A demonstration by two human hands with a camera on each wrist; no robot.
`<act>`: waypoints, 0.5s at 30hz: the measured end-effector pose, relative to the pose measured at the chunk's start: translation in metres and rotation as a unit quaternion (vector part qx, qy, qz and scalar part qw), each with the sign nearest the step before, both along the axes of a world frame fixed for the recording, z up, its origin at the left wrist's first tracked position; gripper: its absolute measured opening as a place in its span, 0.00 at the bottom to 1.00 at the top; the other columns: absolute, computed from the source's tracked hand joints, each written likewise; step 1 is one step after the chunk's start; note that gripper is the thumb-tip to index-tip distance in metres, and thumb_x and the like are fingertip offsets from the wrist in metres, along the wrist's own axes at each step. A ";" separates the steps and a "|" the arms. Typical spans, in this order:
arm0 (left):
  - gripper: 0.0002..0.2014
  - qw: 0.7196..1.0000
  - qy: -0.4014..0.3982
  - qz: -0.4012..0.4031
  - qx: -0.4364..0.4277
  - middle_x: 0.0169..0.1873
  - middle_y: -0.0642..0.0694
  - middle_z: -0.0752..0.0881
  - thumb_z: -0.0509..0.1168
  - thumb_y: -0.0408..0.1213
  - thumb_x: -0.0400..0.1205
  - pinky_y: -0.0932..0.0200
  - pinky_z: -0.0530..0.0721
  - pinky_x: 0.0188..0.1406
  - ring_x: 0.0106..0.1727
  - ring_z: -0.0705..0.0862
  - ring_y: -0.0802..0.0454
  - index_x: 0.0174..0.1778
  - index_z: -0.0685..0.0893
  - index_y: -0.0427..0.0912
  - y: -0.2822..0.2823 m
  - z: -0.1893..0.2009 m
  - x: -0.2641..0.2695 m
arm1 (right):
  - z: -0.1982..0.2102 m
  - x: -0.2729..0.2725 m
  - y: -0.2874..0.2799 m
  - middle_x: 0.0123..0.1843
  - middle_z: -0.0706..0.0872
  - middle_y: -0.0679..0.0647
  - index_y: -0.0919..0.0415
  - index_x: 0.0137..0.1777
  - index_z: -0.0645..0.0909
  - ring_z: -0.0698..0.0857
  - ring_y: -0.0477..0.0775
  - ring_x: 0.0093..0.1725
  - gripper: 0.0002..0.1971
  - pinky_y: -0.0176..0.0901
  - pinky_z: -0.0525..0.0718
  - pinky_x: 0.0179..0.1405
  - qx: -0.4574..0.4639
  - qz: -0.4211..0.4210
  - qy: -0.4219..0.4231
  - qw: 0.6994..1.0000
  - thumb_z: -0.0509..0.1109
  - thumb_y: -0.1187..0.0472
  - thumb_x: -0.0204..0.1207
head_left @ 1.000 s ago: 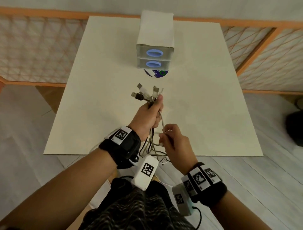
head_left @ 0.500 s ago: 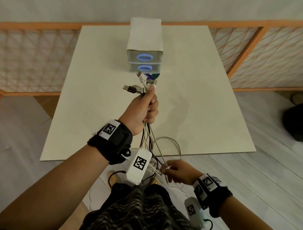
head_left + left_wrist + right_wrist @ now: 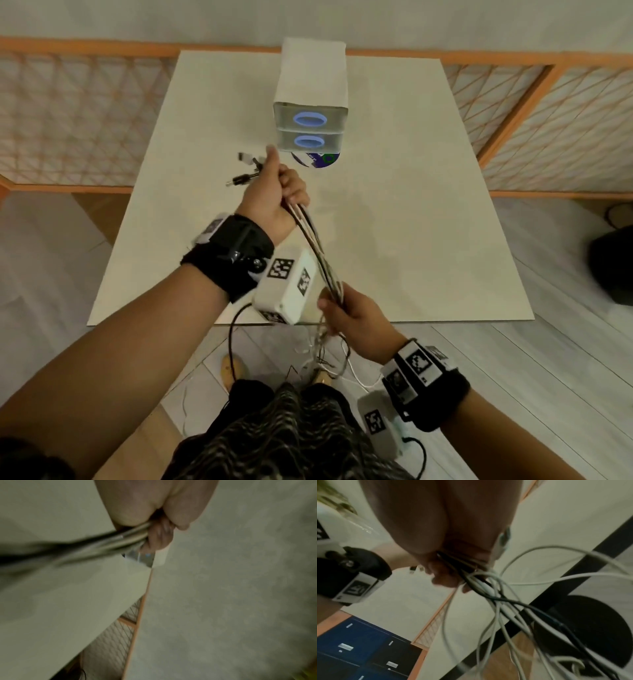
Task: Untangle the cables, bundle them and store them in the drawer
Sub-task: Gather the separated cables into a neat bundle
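White tabletop (image 3: 394, 222), closed drawer unit (image 3: 310, 102) behind — left hand (image 3: 277, 195) grips cables (image 3: 317, 253) near the plugs; right hand (image 3: 356, 318) clasps them lower — best slid downward, keeping strands parallel.

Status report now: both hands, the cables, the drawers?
Left hand grips cables near plugs. Right hand grips same bunch lower; loose ends hang tangled below. Drawer unit: both drawers shut, nothing stored.
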State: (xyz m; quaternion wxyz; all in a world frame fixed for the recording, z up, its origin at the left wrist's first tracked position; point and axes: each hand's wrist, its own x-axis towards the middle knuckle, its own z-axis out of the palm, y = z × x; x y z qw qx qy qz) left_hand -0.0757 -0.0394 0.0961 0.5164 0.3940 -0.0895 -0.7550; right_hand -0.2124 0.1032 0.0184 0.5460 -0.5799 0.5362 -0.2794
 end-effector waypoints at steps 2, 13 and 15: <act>0.25 0.998 -0.030 -0.050 0.004 0.28 0.50 0.81 0.61 0.67 0.74 0.63 0.79 0.42 0.33 0.81 0.56 0.35 0.71 0.45 0.003 -0.007 0.017 | 0.009 -0.003 -0.004 0.27 0.71 0.47 0.54 0.42 0.72 0.71 0.50 0.26 0.07 0.54 0.74 0.31 0.030 -0.034 -0.035 0.998 0.60 0.54 0.81; 0.18 0.945 -0.212 -0.223 -0.110 0.31 0.51 0.88 0.51 0.46 0.88 0.55 0.79 0.34 0.46 0.87 0.43 0.34 0.72 0.43 0.058 0.000 -0.019 | 0.058 -0.002 -0.041 0.34 0.80 0.48 0.54 0.43 0.74 0.81 0.42 0.33 0.08 0.32 0.80 0.35 -0.048 0.026 0.014 0.998 0.58 0.66 0.82; 0.18 0.960 -0.183 -0.187 -0.103 0.19 0.55 0.76 0.50 0.46 0.88 0.54 0.81 0.44 0.30 0.85 0.53 0.32 0.69 0.44 0.053 0.009 -0.019 | 0.039 -0.011 -0.028 0.35 0.83 0.46 0.53 0.44 0.75 0.84 0.48 0.35 0.05 0.39 0.84 0.36 -0.055 0.030 0.042 0.997 0.61 0.63 0.80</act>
